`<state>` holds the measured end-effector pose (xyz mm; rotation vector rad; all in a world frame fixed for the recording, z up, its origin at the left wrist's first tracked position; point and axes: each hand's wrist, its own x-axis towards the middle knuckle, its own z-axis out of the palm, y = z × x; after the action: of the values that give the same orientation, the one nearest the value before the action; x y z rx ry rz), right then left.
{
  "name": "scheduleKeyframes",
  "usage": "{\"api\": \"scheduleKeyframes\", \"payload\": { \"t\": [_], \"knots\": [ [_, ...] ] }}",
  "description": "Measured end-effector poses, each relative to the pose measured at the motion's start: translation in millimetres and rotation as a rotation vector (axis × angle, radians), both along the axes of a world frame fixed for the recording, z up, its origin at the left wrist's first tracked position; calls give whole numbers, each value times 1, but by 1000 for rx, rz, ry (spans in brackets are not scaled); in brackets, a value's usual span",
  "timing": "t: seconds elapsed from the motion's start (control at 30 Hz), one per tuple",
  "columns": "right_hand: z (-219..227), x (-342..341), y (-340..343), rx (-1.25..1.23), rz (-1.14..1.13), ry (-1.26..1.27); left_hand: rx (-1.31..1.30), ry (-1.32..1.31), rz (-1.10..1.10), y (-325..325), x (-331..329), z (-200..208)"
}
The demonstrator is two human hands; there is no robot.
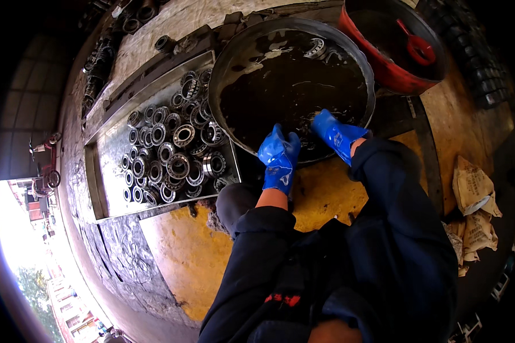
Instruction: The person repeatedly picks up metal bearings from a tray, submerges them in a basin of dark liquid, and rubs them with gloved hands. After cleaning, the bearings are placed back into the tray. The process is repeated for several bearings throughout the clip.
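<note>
Both my hands wear blue rubber gloves and are over the near side of a large round metal basin of dark, oily liquid. My left hand is closed, with its fingers curled down at the near rim. Just to its right, my right hand is closed too, its fingertips pointing toward the left hand. Faint shiny shapes show in the dark liquid between the gloves; what either hand grips is hidden. At the basin's far side a roller bearing sits partly in the liquid.
Left of the basin, a shallow metal tray holds many piled bearings. A red tub with a red long-handled strainer or scoop stands at the far right. Torn paper sacks lie on the right; black ribbed parts are stacked beyond.
</note>
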<state>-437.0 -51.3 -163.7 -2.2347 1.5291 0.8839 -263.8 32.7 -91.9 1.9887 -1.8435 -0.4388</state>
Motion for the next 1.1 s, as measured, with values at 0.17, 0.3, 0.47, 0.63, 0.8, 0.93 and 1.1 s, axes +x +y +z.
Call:
{"api": "scheduleKeyframes", "payload": {
  "t": [0.17, 0.3, 0.47, 0.63, 0.8, 0.93, 1.1],
  "knots": [
    [16, -15, 24, -83, -154, -282, 186, -20, 45, -1, 10, -4],
    [20, -26, 42, -171, -477, -572, 219, -12, 60, 0, 12, 3],
    [21, 13, 11, -2, 169, 77, 170, -13, 34, 0, 6, -2],
    [16, -6, 15, -8, -104, -164, 183, -21, 58, -2, 5, -5],
    [17, -34, 41, -179, -497, -542, 221, 9, 56, -1, 6, 9],
    [43, 0, 21, -20, -212, -103, 272, -7, 40, -2, 5, 15],
    [11, -3, 4, -41, -157, -38, 191, -5, 40, -3, 2, 2]
  ]
}}
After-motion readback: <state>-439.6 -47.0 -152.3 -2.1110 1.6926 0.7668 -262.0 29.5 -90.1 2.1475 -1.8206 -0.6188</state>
